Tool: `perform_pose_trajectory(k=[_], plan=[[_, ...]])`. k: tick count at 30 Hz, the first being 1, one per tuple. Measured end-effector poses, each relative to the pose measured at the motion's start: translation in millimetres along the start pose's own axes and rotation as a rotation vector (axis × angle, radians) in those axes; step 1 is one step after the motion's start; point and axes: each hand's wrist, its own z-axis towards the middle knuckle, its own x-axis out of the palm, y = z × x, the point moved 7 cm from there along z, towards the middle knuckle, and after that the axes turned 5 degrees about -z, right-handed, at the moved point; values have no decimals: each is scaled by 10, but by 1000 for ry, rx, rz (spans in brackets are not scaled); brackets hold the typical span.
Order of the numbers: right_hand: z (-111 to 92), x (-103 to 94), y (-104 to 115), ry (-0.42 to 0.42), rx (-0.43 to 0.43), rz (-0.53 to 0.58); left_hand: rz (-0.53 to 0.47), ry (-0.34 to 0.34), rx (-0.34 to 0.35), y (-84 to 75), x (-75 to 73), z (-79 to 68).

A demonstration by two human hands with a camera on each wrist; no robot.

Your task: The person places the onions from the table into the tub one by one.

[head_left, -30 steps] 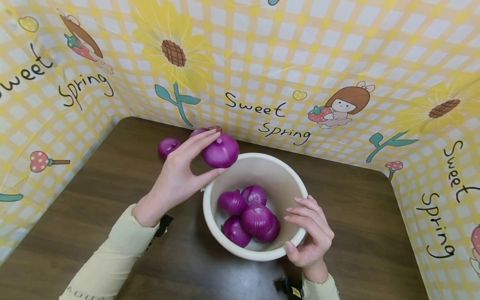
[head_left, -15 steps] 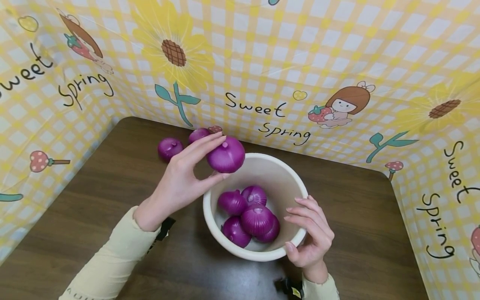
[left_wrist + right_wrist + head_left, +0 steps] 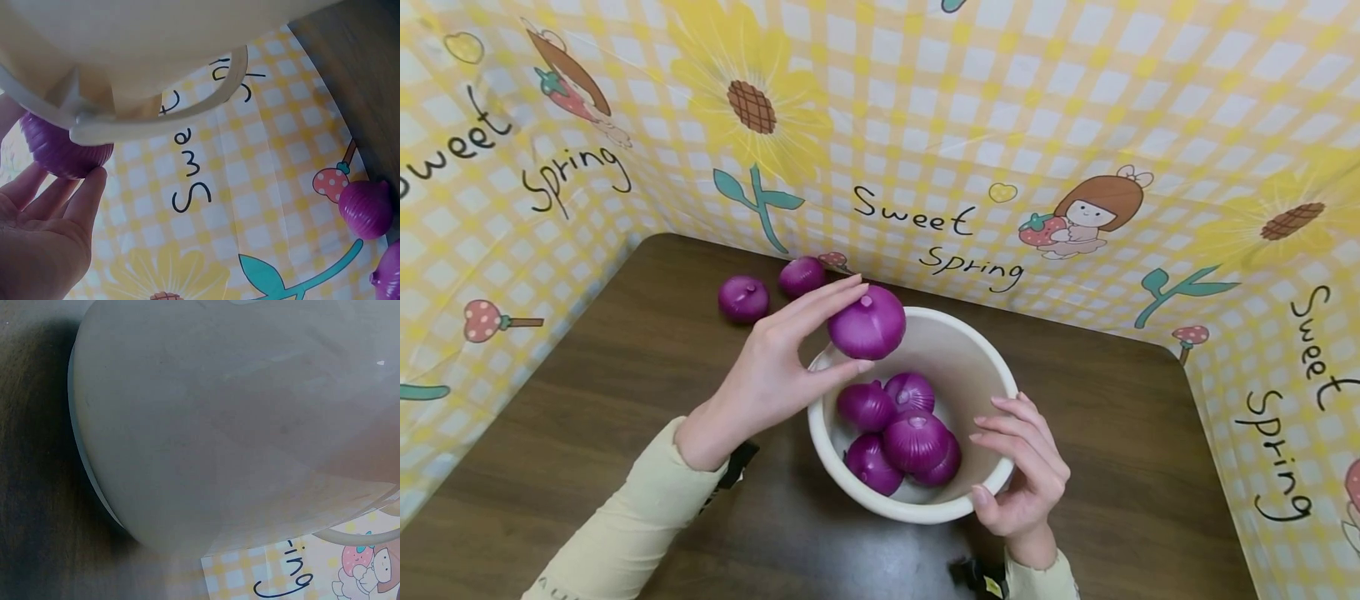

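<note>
A round purple onion (image 3: 868, 323) is held between the fingertips and thumb of my left hand (image 3: 760, 371), above the left side of a cream bucket (image 3: 958, 362). In the left wrist view, the bucket's rim partly hides this onion (image 3: 65, 155). Several more purple onions (image 3: 916, 440) lie piled on the bucket floor. My right hand (image 3: 1026, 467) grips the bucket's right rim, with fingers over the edge and thumb at the near side. Only the bucket's outer wall (image 3: 206, 437) fills most of the right wrist view; the hand hardly shows there.
Two other purple onions, a left one (image 3: 743, 300) and a right one (image 3: 802, 276), lie on the dark wooden table (image 3: 595, 367) behind my left hand. A yellow checked cloth (image 3: 917, 125) hangs around the back and sides. The bucket's handle (image 3: 239, 75) shows in the left wrist view.
My left hand has carried the onion to the right and slightly nearer, from the bucket's left edge to over its opening. The right hand stays on the rim.
</note>
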Motion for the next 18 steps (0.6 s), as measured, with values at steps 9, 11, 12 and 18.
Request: perform_pose_trajectory(k=[9,11,12,18], plan=[[0,-7,-1,-4,-1,0,-20,22,0,-44,77,5],[2,-6,-2,-4,0,0,-29,25,3,-53,88,7],[2,-6,-3,-3,1,1,-33,27,4,-56,94,7],[4,-4,-1,3,5,-1,-52,48,15,-65,148,-7]])
